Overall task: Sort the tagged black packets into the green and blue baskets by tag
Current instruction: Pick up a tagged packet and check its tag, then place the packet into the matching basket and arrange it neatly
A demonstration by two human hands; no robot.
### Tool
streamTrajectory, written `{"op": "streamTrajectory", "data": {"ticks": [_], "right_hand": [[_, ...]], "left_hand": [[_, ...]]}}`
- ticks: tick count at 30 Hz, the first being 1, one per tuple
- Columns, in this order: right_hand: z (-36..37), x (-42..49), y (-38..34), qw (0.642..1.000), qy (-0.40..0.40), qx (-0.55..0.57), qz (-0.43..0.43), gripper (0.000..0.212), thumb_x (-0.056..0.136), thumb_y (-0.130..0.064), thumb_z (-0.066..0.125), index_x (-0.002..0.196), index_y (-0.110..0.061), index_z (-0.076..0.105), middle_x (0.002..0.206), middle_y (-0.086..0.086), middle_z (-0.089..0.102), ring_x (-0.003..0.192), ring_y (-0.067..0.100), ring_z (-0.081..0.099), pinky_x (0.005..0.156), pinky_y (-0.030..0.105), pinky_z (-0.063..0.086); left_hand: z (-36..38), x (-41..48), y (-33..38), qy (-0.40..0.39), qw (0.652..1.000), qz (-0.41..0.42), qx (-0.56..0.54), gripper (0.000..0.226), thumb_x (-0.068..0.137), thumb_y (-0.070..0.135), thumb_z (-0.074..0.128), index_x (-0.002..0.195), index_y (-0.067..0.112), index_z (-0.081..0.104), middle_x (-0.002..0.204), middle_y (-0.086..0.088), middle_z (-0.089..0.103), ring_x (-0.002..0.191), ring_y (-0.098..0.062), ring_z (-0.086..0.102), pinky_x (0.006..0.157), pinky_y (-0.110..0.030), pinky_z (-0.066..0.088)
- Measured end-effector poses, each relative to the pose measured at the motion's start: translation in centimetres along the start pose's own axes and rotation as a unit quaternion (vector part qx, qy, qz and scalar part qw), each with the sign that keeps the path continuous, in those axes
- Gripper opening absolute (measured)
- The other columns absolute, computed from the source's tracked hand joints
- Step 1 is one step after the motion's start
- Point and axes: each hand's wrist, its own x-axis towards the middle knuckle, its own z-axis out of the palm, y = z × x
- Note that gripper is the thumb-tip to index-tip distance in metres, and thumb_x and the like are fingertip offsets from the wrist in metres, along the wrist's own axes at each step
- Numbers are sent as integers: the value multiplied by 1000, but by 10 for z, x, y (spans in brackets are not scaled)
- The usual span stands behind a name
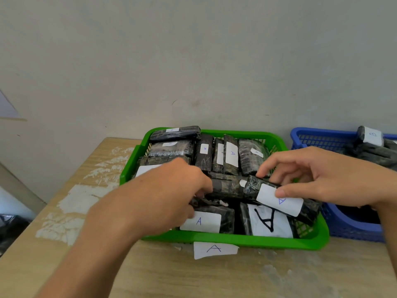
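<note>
Landmark: the green basket [236,240], which stands on the wooden table [193,276] against the wall [193,50].

Paper label [215,249]: it hangs at the near rim of the green basket and shows the letter A.

Near packets: inside the green basket, at its near wall, lie one packet with small A tag [211,220] and one packet with big black A [269,220], side by side.

My left hand [163,196]: it reaches into the green basket from the near left side. My fingers are curled down among the packets in the middle. I cannot tell if they hold something, because the hand covers them.

My right hand [322,177]: it is over the right part of the green basket. My thumb presses on the white tag and my other fingers are bent over the far edge, so the hand is closed on the packet.

Held packet [283,196]: it is black, with a blue A on the tag. It lies tilted over the right half of the green basket, directly under my right fingers, and its left end is close to my left fingertips.

Far packets [227,154]: they fill the far half of the green basket, several with A tags.

Blue basket [318,138]: just right of the green basket, with dark packets inside; one tagged packet [370,136] is at its far side.
</note>
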Motion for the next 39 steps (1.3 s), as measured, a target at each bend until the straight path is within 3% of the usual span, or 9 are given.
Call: {"op": "streamTrajectory", "data": {"ticks": [3, 6, 10, 15, 23, 27, 31, 34, 39], "right_hand": [[0, 2, 1, 1000, -5, 0, 3, 38, 90, -32, 81, 123, -46, 69, 107, -9, 75, 94, 12, 77, 88, 42, 61], [0, 2, 1, 1000, -8, -1, 4, 38, 91, -31, 81, 123, -45, 69, 107, -8, 76, 94, 13, 77, 89, 43, 62], [0, 2, 0, 1000, -8, 3, 11, 37, 90, -33, 80, 123, -46, 69, 107, -9, 76, 96, 13, 77, 91, 43, 60], [2, 4, -4, 1000, -27, 5, 11, 35, 93, -30, 78, 123, -44, 68, 107, -7, 77, 96, 15, 77, 94, 49, 60], [2, 7, -2, 999, -28, 24, 11, 27, 92, -27, 80, 115, -37, 72, 102, -2, 78, 94, 17, 77, 94, 46, 60], [5, 9, -1, 998, 14, 40, -47, 11, 90, -27, 76, 100, -28, 77, 98, 2, 79, 94, 17, 77, 90, 26, 58], [13, 10, -10, 985, 91, 115, -86, 24, 84, -30, 83, 108, -25, 79, 110, 2, 80, 106, 17, 76, 91, 23, 59], [41, 17, -33, 984, 19, 154, -87, 39, 82, -28, 87, 118, -27, 74, 123, 0, 76, 116, 16, 73, 94, 25, 58], [96, 44, -82, 989, 61, 111, -70, 32, 73, -30, 92, 101, -34, 75, 96, -8, 80, 87, 7, 77, 85, 35, 64]], "left_hand": [[14, 4, 21, 11, 996, 1, 87, 26, 91, 16, 68, 112, 31, 70, 105, 5, 70, 97, -23, 66, 77, -39, 57], [18, 13, 20, 32, 996, 6, 85, 15, 91, 14, 67, 96, 28, 71, 92, 6, 70, 84, -21, 63, 72, -36, 53], [19, 20, 12, 32, 999, 23, 23, 12, 93, 17, 70, 96, 27, 77, 91, 13, 75, 79, -6, 59, 79, -26, 48], [32, 27, 14, 19, 1000, 17, -17, 16, 95, 14, 68, 102, 25, 77, 97, 10, 77, 90, -9, 68, 80, -23, 44], [49, 35, 24, 23, 999, -36, -6, 22, 93, 6, 63, 104, 22, 75, 107, -6, 70, 100, -30, 64, 88, -43, 56], [17, 18, 14, 33, 996, -15, -81, 25, 92, 7, 73, 106, 26, 79, 102, 7, 76, 92, -6, 71, 85, -26, 60], [-30, -11, -15, 218, 963, 25, -158, 17, 84, 16, 82, 86, 33, 80, 77, 24, 74, 72, 18, 65, 66, 2, 45], [-32, -12, -47, 301, 942, -7, -150, 11, 95, 26, 72, 101, 35, 76, 92, 21, 75, 91, 7, 68, 79, -14, 53], [-2, 0, -82, 184, 971, -39, -147, 38, 105, 35, 52, 141, 25, 59, 142, 9, 61, 129, -7, 54, 106, -15, 36]]}}
